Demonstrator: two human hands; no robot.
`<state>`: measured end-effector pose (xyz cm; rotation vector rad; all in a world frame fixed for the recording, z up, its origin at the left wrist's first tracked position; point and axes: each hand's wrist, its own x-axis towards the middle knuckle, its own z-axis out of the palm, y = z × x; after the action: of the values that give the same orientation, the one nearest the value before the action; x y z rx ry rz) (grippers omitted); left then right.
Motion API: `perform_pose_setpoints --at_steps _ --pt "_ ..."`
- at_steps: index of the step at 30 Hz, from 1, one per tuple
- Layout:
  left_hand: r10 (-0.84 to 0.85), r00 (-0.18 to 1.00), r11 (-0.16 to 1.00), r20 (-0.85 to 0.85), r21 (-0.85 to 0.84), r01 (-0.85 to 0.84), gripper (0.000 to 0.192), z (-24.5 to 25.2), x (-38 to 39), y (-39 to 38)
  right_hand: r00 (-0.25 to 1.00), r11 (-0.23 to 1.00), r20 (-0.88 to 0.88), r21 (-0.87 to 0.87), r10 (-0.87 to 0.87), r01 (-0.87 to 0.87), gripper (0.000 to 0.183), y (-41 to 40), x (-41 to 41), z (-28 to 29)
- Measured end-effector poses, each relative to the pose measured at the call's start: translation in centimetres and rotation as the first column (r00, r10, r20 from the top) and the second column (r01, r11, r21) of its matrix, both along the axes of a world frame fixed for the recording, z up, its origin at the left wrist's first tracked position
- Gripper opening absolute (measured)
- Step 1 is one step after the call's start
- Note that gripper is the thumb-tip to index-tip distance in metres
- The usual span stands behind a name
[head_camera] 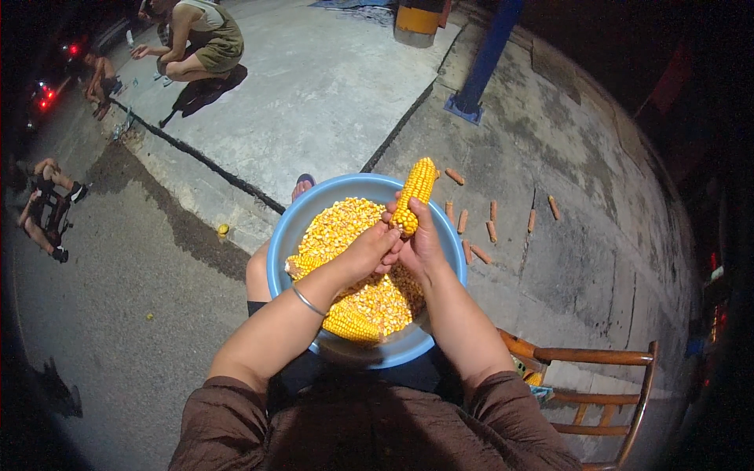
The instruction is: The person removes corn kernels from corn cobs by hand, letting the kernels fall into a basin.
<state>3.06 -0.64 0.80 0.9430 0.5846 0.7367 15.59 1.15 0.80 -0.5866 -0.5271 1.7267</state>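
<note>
A yellow ear of corn (418, 188) points up and slightly right above the far right part of a blue plastic basin (283, 226). My right hand (425, 244) is closed around its lower part, the thumb along its side. My left hand (377, 244) has its fingers and thumb at the ear's lower end, touching my right hand; whether it grips the ear is hidden. Beneath them, loose corn kernels (341, 226) fill much of the basin, which rests on my lap. One ear of corn (351, 324) lies at the near side, another (303, 266) at the left.
Several bare corn cobs (492, 231) are scattered on the concrete to the right. A wooden chair (595, 355) stands near right. A blue metal post (480, 70) rises beyond. One person (206, 41) squats at the upper left; other people are farther left.
</note>
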Motion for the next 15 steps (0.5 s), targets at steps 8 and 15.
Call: perform_pose_setpoints --at_steps 8,15 --pt "-0.035 0.999 0.998 -0.040 -0.047 0.033 0.025 0.0 -1.0 0.7 0.997 0.999 0.063 0.000 0.052 -0.052 0.039 -0.1 0.7 0.1" --pt "-0.058 0.997 0.996 -0.044 -0.066 0.055 0.028 -0.2 -1.0 1.0 0.996 0.999 0.081 0.020 0.048 -0.050 0.038 0.1 0.5 -0.2"
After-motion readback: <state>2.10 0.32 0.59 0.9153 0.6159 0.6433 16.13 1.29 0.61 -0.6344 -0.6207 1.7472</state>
